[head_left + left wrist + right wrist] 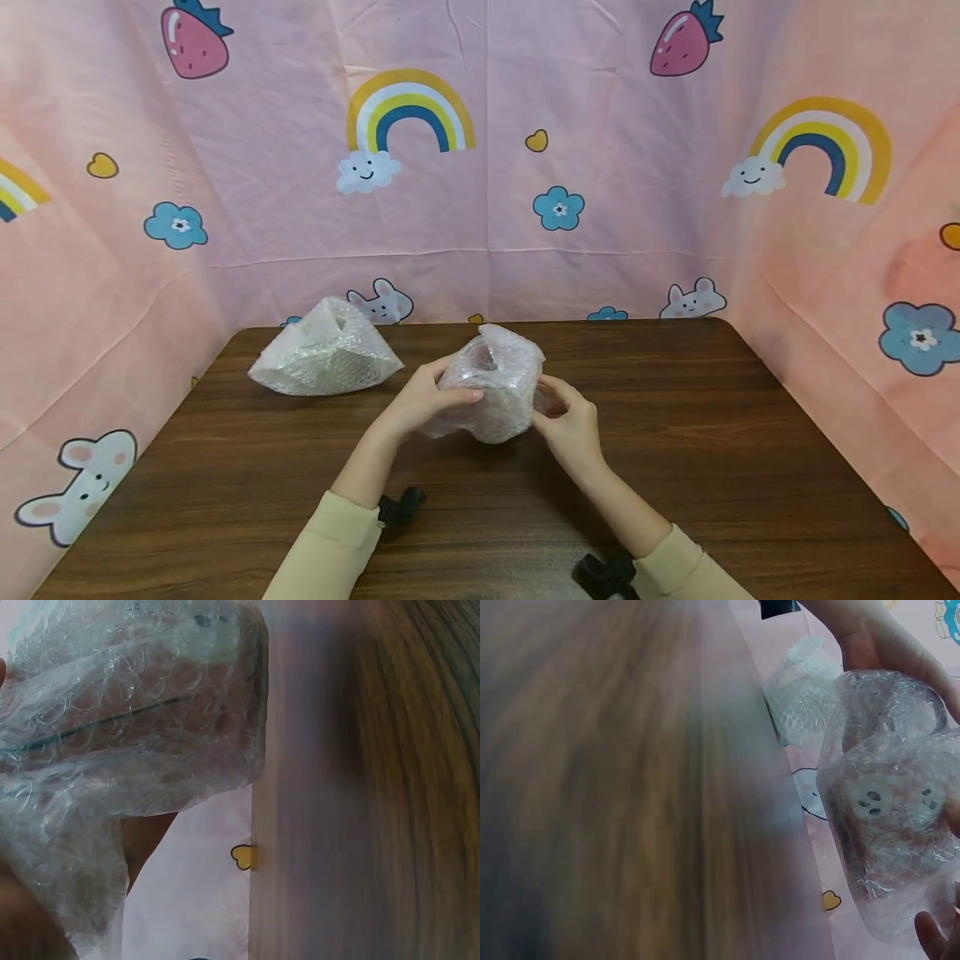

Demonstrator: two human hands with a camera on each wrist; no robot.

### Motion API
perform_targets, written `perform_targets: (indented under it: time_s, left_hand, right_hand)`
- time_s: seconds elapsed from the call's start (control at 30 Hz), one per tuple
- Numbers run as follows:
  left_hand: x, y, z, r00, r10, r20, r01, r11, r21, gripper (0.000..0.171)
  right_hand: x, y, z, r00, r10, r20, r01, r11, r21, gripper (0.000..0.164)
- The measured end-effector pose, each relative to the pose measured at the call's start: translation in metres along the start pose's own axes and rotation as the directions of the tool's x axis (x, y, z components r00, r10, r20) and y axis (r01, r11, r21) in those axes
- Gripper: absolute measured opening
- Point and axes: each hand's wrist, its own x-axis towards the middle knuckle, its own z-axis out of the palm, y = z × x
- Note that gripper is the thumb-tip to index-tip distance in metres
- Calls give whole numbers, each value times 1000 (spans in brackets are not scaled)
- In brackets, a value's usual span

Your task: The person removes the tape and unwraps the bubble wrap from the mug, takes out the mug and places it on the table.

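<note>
A bundle in clear bubble wrap (504, 387) is between both hands over the middle of the table. Through the wrap in the right wrist view, a pinkish thing (889, 844) shows pale round patches with dark spots. My left hand (427, 404) holds the bundle from the left, thumb on its near side and fingers behind. On the other side, my right hand (573, 425) pinches the wrap between thumb and fingers. A dark green line crosses the wrapped thing (150, 709) in the left wrist view. Wrap hides most of its shape.
A second bubble-wrapped bundle (326, 354) lies at the back left of the brown wooden table (712, 467). Pink printed cloth (450, 208) hangs behind the table and along both sides. Each wrist carries a black camera mount (401, 507).
</note>
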Motion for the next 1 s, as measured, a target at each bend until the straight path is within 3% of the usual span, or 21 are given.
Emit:
perform_targets:
  time_s: [0.4, 0.63, 1.0]
  left_hand:
    - [13, -3, 10, 999, -14, 34, 13, 1000, 20, 69]
    - [6, 28, 11, 997, -32, 71, 29, 999, 34, 69]
    - [12, 25, 14, 995, -55, 88, 50, 997, 54, 71]
  right_hand:
    - [3, 12, -10, 999, 43, 12, -42, 999, -13, 38]
    - [7, 17, -13, 998, 54, 23, -53, 998, -36, 38]
    - [8, 21, -14, 997, 65, 43, -64, 997, -40, 37]
